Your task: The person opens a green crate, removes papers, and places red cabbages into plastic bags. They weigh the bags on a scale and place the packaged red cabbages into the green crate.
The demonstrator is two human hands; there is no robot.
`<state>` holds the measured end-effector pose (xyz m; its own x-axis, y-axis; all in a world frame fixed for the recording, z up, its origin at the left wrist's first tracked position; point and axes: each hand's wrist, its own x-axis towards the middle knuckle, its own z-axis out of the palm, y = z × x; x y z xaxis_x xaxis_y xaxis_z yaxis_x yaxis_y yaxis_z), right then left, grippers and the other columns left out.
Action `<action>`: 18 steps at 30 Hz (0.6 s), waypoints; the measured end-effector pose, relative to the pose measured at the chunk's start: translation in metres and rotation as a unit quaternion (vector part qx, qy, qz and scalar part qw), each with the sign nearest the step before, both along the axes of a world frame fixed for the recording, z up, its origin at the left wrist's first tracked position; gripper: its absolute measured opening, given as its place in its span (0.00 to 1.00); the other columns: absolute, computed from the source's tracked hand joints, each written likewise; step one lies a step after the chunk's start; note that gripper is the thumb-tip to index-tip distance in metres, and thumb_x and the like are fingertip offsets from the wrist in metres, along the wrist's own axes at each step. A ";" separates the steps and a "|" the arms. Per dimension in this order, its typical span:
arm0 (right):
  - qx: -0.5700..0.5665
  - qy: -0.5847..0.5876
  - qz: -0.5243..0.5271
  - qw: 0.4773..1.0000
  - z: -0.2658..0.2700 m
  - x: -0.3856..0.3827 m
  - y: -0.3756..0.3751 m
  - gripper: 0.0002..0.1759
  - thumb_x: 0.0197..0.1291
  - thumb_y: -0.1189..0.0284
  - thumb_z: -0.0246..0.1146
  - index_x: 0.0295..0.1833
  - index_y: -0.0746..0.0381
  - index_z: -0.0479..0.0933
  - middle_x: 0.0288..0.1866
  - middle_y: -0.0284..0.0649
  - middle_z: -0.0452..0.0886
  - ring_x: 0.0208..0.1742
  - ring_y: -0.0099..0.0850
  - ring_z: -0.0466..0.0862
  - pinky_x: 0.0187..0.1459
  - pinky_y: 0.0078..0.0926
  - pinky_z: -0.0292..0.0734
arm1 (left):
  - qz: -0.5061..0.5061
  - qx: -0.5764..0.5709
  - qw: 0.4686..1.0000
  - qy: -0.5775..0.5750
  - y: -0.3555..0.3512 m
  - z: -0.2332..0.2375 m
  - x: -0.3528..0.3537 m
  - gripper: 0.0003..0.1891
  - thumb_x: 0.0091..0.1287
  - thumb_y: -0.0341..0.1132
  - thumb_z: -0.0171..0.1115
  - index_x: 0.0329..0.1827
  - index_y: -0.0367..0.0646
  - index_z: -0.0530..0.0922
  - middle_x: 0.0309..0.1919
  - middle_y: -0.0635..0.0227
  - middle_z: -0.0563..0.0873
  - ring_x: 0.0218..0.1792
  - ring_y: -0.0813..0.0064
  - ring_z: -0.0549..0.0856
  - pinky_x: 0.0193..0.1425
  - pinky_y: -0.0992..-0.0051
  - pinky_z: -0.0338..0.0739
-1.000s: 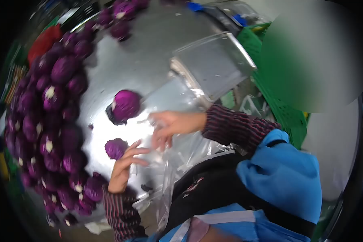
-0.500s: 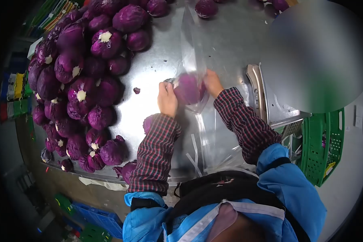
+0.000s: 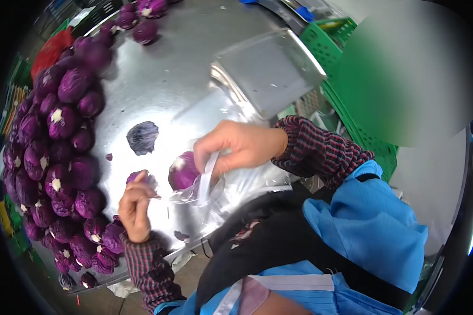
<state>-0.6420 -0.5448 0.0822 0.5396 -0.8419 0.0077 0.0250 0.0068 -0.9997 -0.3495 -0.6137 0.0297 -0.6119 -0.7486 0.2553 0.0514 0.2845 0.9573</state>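
Note:
A red cabbage (image 3: 183,172) lies on the metal table in front of me, with a clear plastic bag (image 3: 186,197) around it. My left hand (image 3: 135,207) is closed, its fingertips pinching what looks like the gathered edge of the bag. Between the fingers of my right hand (image 3: 236,147) hangs a narrow white strip (image 3: 207,181), just right of the bagged cabbage. Another purple cabbage (image 3: 148,180) shows partly behind my left fingers. A loose dark outer leaf (image 3: 143,138) rests farther back.
Many red cabbages (image 3: 63,123) are heaped along the left side of the metal table (image 3: 168,79). At the right stand a metal tray (image 3: 270,71) and green crates (image 3: 323,47). Clear plastic (image 3: 252,184) lies near the front edge. A blurred round patch covers the upper right.
My view has turned, shifting the table's contents. Both hands have left the cabbage's sides; the right now holds a white strip, while the left is at the bag's edge. The dark leaf is now uncovered.

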 end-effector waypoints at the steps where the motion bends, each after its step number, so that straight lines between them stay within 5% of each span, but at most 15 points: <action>1: -0.055 0.049 0.011 0.997 0.004 0.000 0.017 0.09 0.59 0.74 0.64 0.45 0.65 0.76 0.36 0.41 0.82 0.37 0.33 0.84 0.39 0.28 0.76 | -0.001 -0.003 1.000 0.010 0.010 0.006 0.004 0.05 0.66 0.24 0.52 0.31 0.40 0.72 0.28 0.64 0.80 0.34 0.72 0.80 0.72 0.49 0.61; 3: -0.112 0.137 -0.025 0.984 -0.040 0.002 0.056 0.10 0.58 0.73 0.65 0.44 0.64 0.77 0.35 0.43 0.81 0.37 0.37 0.83 0.38 0.31 0.75 | -0.030 -0.130 0.982 -0.131 0.016 0.017 0.004 0.04 0.66 0.24 0.53 0.33 0.40 0.73 0.29 0.64 0.81 0.36 0.71 0.81 0.73 0.49 0.59; 6: -0.191 0.212 -0.091 0.954 -0.050 0.012 0.092 0.11 0.56 0.71 0.67 0.43 0.62 0.77 0.34 0.46 0.79 0.37 0.43 0.81 0.38 0.35 0.74 | -0.038 -0.109 0.973 -0.202 0.041 0.024 -0.008 0.03 0.63 0.25 0.59 0.38 0.40 0.75 0.34 0.62 0.82 0.41 0.65 0.82 0.75 0.51 0.55; 9: -0.106 0.227 -0.126 0.960 -0.036 0.010 0.113 0.13 0.51 0.72 0.68 0.43 0.62 0.77 0.37 0.45 0.79 0.41 0.45 0.81 0.41 0.38 0.75 | -0.046 -0.240 0.902 -0.356 0.095 0.073 -0.035 0.27 0.49 0.23 0.69 0.56 0.42 0.76 0.49 0.60 0.80 0.58 0.57 0.77 0.77 0.49 0.47; 11: -0.192 0.162 -0.158 0.955 -0.033 0.009 0.120 0.13 0.50 0.73 0.68 0.42 0.63 0.77 0.37 0.43 0.79 0.40 0.44 0.80 0.41 0.37 0.75 | -0.103 -0.262 0.885 -0.371 0.126 0.082 -0.053 0.34 0.44 0.25 0.73 0.61 0.46 0.75 0.50 0.64 0.81 0.60 0.60 0.77 0.77 0.49 0.47; 13: -0.237 0.153 -0.120 0.952 -0.028 0.003 0.125 0.13 0.49 0.74 0.68 0.41 0.64 0.77 0.36 0.43 0.79 0.40 0.43 0.80 0.42 0.36 0.75 | -0.017 -0.290 0.900 -0.324 0.145 0.040 -0.052 0.20 0.46 0.26 0.73 0.45 0.47 0.82 0.40 0.70 0.85 0.46 0.69 0.83 0.76 0.52 0.50; 15: -0.288 0.133 -0.071 0.946 -0.022 -0.005 0.122 0.13 0.48 0.74 0.69 0.41 0.64 0.77 0.35 0.42 0.79 0.40 0.43 0.81 0.42 0.36 0.75 | 0.055 -0.198 0.944 -0.257 0.160 0.039 -0.061 0.09 0.50 0.27 0.73 0.33 0.45 0.83 0.32 0.71 0.85 0.39 0.71 0.83 0.75 0.55 0.52; 18: -0.247 0.148 -0.027 0.957 -0.009 -0.024 0.124 0.18 0.46 0.68 0.72 0.42 0.63 0.79 0.36 0.42 0.80 0.41 0.41 0.81 0.44 0.34 0.75 | 0.118 -0.166 0.952 -0.230 0.176 0.039 -0.065 0.05 0.52 0.30 0.73 0.29 0.46 0.84 0.29 0.73 0.85 0.35 0.72 0.82 0.74 0.57 0.51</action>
